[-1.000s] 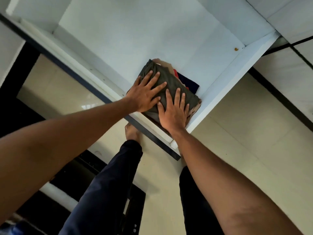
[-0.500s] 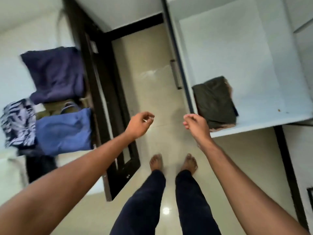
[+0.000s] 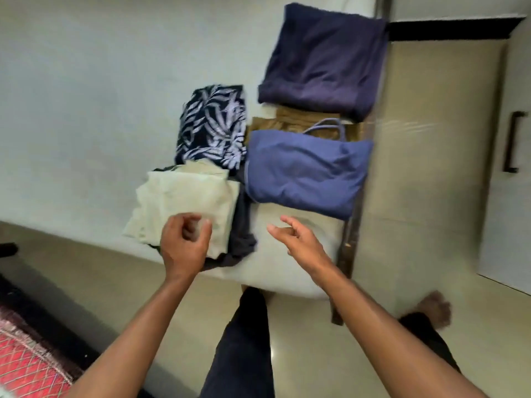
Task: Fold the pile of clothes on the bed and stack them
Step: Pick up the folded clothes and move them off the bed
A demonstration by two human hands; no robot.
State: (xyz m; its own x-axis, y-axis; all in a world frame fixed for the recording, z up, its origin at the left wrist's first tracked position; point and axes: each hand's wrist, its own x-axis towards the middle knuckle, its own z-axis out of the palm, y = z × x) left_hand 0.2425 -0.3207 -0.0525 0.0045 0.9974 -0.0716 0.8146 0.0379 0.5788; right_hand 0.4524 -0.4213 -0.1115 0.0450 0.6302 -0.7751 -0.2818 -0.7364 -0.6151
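Observation:
Folded clothes lie on the pale bed (image 3: 86,116) near its right end. A cream garment (image 3: 184,199) sits nearest me on a dark grey one (image 3: 244,237). Behind it is a navy leaf-print piece (image 3: 212,124). To the right lie a blue garment (image 3: 304,170), a brown one (image 3: 293,124) under it, and a dark purple one (image 3: 324,58) at the back. My left hand (image 3: 184,245) hovers over the cream garment's near edge, fingers curled, holding nothing. My right hand (image 3: 298,239) hangs above the bare mattress corner, fingers loosely apart and empty.
The bed's dark wooden frame (image 3: 350,239) runs along the right side. Beyond it are beige floor tiles (image 3: 425,168) and a white wardrobe door with a black handle (image 3: 511,142). A red patterned rug (image 3: 26,360) lies bottom left. My legs stand at the bed's edge.
My hands left the dark green stack on the wardrobe shelf and I turned from the wardrobe to the bed. Both hands now reach empty over the clothes there.

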